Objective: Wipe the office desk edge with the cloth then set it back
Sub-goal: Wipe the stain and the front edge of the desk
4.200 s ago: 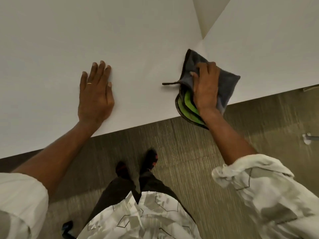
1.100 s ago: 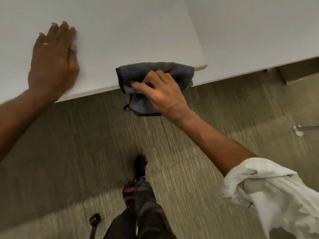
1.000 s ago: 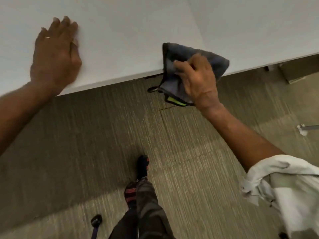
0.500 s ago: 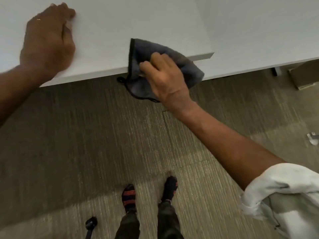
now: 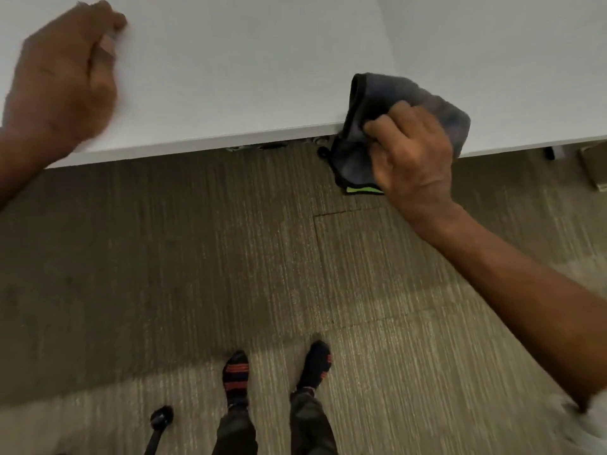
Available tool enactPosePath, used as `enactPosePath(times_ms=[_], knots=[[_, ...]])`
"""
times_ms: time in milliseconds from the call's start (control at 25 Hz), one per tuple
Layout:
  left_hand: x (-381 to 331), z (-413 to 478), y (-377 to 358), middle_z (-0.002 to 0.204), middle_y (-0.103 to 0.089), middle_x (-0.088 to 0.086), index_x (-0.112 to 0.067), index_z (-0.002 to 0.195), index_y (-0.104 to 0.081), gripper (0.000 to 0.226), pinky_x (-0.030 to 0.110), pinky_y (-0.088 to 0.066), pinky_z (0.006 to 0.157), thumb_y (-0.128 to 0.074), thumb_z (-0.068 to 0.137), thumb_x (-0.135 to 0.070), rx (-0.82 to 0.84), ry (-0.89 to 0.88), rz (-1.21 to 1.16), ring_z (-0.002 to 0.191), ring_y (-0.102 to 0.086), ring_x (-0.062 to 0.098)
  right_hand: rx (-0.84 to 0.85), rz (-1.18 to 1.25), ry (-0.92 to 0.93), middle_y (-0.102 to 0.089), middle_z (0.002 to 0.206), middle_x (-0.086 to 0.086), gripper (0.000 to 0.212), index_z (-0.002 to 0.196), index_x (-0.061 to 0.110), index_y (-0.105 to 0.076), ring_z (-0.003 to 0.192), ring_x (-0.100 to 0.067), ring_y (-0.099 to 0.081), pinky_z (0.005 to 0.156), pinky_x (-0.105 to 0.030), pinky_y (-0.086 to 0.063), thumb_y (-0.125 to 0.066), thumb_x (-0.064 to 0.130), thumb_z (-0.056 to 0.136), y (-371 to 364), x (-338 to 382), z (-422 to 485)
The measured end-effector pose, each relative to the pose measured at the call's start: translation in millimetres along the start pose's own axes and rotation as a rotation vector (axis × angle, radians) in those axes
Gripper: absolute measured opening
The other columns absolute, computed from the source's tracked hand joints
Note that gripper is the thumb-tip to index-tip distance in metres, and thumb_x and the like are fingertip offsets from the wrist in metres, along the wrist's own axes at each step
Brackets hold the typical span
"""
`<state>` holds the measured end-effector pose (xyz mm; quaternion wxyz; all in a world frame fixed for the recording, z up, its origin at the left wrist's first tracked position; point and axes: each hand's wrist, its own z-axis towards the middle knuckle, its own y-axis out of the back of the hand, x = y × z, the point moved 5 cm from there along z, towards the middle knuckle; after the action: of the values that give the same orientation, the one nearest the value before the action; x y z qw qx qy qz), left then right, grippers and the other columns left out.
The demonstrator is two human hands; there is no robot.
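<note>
— Where were your hands?
— Your right hand (image 5: pixel 414 152) was clenched on the cloth (image 5: pixel 377 126), folding it over the desk (image 5: pixel 230 77) edge, near the seam with the next desk (image 5: pixel 509 60). Your left hand (image 5: pixel 62 73) rested on the desk, well apart, fingers curled, grasping nothing.
— And the cloth?
— Grey, part on top, part hanging below the edge, a green strip showing. Your feet (image 5: pixel 236 376) stood on the carpet (image 5: pixel 164 257).

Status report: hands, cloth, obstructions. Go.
Right hand gripping cloth, folded over desk edge at the corner. Left hand on desk top, fingers curled, holding nothing. Edge run clear.
</note>
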<state>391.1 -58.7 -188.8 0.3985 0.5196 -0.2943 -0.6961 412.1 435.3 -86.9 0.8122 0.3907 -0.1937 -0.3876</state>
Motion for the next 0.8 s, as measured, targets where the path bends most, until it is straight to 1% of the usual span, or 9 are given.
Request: enactPosePath(times_ms=[40,120,240,320,400,480,560,680,800], knots=[[-39,-4,5,0.153,-0.049,-0.026,-0.033,0.164,-0.039,0.051,0.035,-0.036,0.129,-0.033,0.116,-0.047,-0.008,0.047,0.016,0.146,-0.049,0.012,0.005,0.062,0.028,-0.062,0.080,-0.013,0.013,0.085,0.007,-0.064,0.069,-0.032,-0.058,0.062,-0.044,-0.047,-0.060,0.004,0.096,-4,32,9],[-82,-17,9,0.152,-0.055,-0.020,-0.033,0.160,-0.045,0.049,0.037,-0.040,0.126,-0.031,0.116,-0.049,-0.088,0.055,0.049,0.143,-0.053,0.011,0.040,0.175,0.180,-0.066,0.084,-0.012,0.011,0.087,0.009,-0.067,0.071,-0.031,-0.061,0.062,-0.043,-0.047,-0.061,0.004,0.095,-26,116,24],[-90,-18,25,0.148,-0.055,-0.029,-0.046,0.154,-0.050,0.044,0.034,-0.040,0.125,-0.029,0.115,-0.050,-0.028,0.070,0.055,0.137,-0.052,-0.002,0.016,0.334,0.118,-0.071,0.091,-0.011,0.026,0.091,0.008,-0.072,0.077,-0.030,-0.064,0.066,-0.042,-0.049,-0.048,0.006,0.100,-42,190,37],[-98,-15,28,0.147,-0.054,-0.029,-0.049,0.153,-0.047,0.042,0.029,-0.037,0.126,-0.028,0.116,-0.049,-0.021,0.054,0.055,0.135,-0.052,-0.004,0.020,0.330,0.008,-0.071,0.094,-0.010,0.014,0.095,0.010,-0.073,0.081,-0.028,-0.065,0.069,-0.039,-0.052,-0.060,0.007,0.094,-40,165,30],[-96,-12,29,0.153,-0.059,-0.011,-0.039,0.157,-0.048,0.046,0.036,-0.042,0.125,-0.028,0.117,-0.048,-0.054,0.077,0.064,0.138,-0.058,0.015,-0.005,0.240,-0.151,-0.068,0.092,-0.011,0.009,0.094,0.010,-0.071,0.083,-0.028,-0.064,0.070,-0.040,-0.052,-0.067,0.005,0.087,-25,102,9],[-100,-10,33,0.149,-0.061,-0.006,-0.045,0.151,-0.051,0.039,0.037,-0.043,0.123,-0.030,0.117,-0.044,-0.043,0.084,0.075,0.138,-0.058,0.019,-0.044,0.244,-0.335,-0.065,0.088,-0.012,0.009,0.089,0.006,-0.069,0.082,-0.029,-0.061,0.068,-0.040,-0.050,-0.067,0.000,0.083,-10,28,-12],[-106,-11,35,0.150,-0.062,-0.006,-0.052,0.147,-0.047,0.035,0.036,-0.042,0.124,-0.033,0.118,-0.039,-0.083,0.047,0.120,0.140,-0.058,0.018,-0.050,0.308,-0.437,-0.059,0.085,-0.003,0.005,0.087,0.002,-0.066,0.079,-0.021,-0.056,0.067,-0.031,-0.047,-0.066,-0.001,0.083,4,-17,-21],[-118,-11,42,0.150,-0.057,-0.019,-0.049,0.145,-0.049,0.036,0.029,-0.032,0.130,-0.036,0.118,-0.031,-0.103,0.084,0.070,0.147,-0.048,0.002,0.000,0.555,-0.589,-0.055,0.093,0.008,0.011,0.096,0.000,-0.064,0.088,-0.013,-0.055,0.076,-0.019,-0.046,-0.068,0.004,0.087,-2,-33,-23],[-103,-8,32,0.154,-0.061,-0.004,-0.030,0.152,-0.058,0.041,0.039,-0.036,0.129,-0.035,0.118,-0.029,-0.097,0.108,0.027,0.149,-0.053,0.015,-0.078,0.907,-0.979,-0.065,0.104,-0.008,0.025,0.112,0.002,-0.064,0.096,-0.013,-0.061,0.085,-0.024,-0.053,-0.073,0.012,0.091,-15,-39,-34]])
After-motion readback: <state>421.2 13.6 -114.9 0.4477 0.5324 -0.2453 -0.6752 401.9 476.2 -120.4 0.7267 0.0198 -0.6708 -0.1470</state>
